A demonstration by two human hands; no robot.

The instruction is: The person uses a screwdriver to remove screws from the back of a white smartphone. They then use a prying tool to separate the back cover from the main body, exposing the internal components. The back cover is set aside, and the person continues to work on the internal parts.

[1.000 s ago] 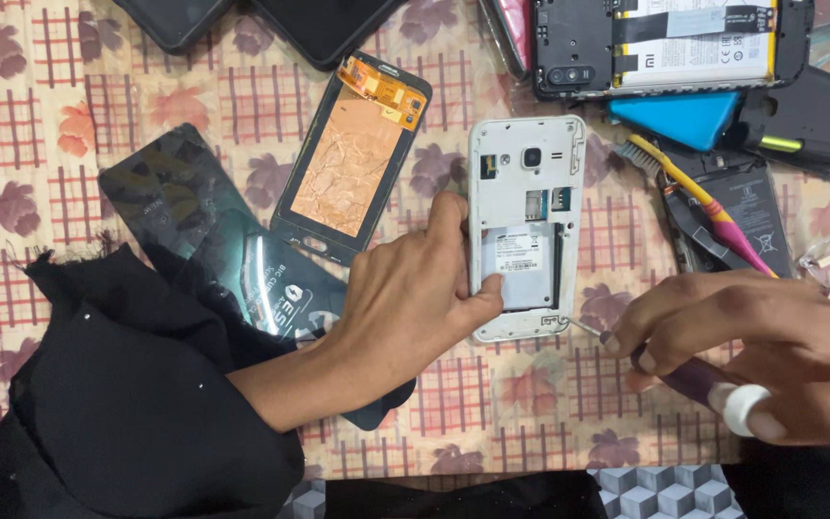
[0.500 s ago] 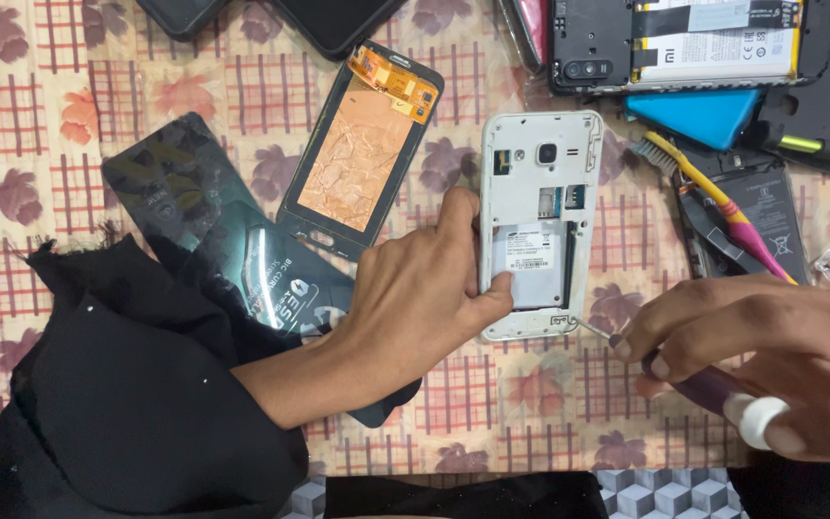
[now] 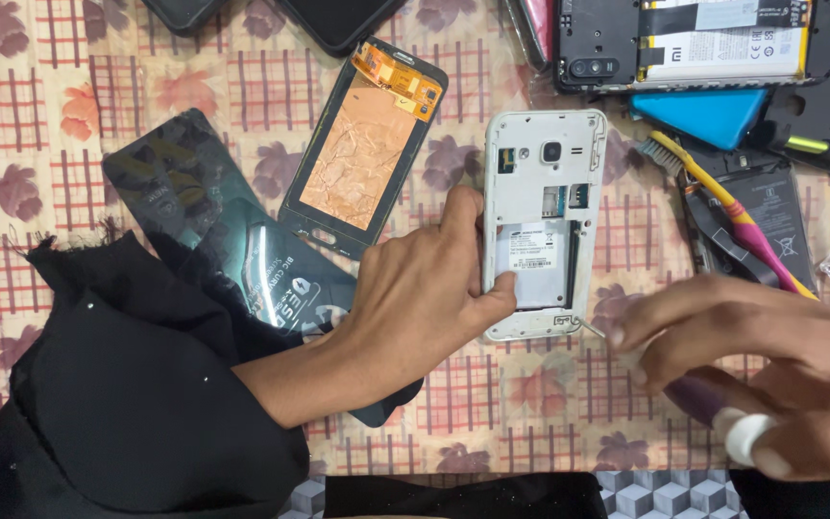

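A white phone body point(image 3: 542, 221) lies back-up on the patterned cloth, cover off, with its inner frame and label showing. My left hand point(image 3: 425, 298) grips its left edge, thumb pressed on the lower part. My right hand point(image 3: 770, 370) holds a purple-handled screwdriver point(image 3: 713, 408) whose thin metal tip point(image 3: 590, 329) touches the phone's lower right corner. A detached display panel point(image 3: 362, 154) with a copper-coloured back lies to the left of the phone.
A dark glossy packet point(image 3: 213, 240) lies at the left, partly under my black sleeve point(image 3: 136, 404). Another opened phone point(image 3: 694, 43), a blue piece point(image 3: 708, 113), a brush and pliers point(image 3: 722, 221) and a battery point(image 3: 775, 207) crowd the upper right.
My right hand has shifted slightly left and up, bringing the screwdriver tip to the phone's lower right corner. My left hand keeps the same hold on the phone.
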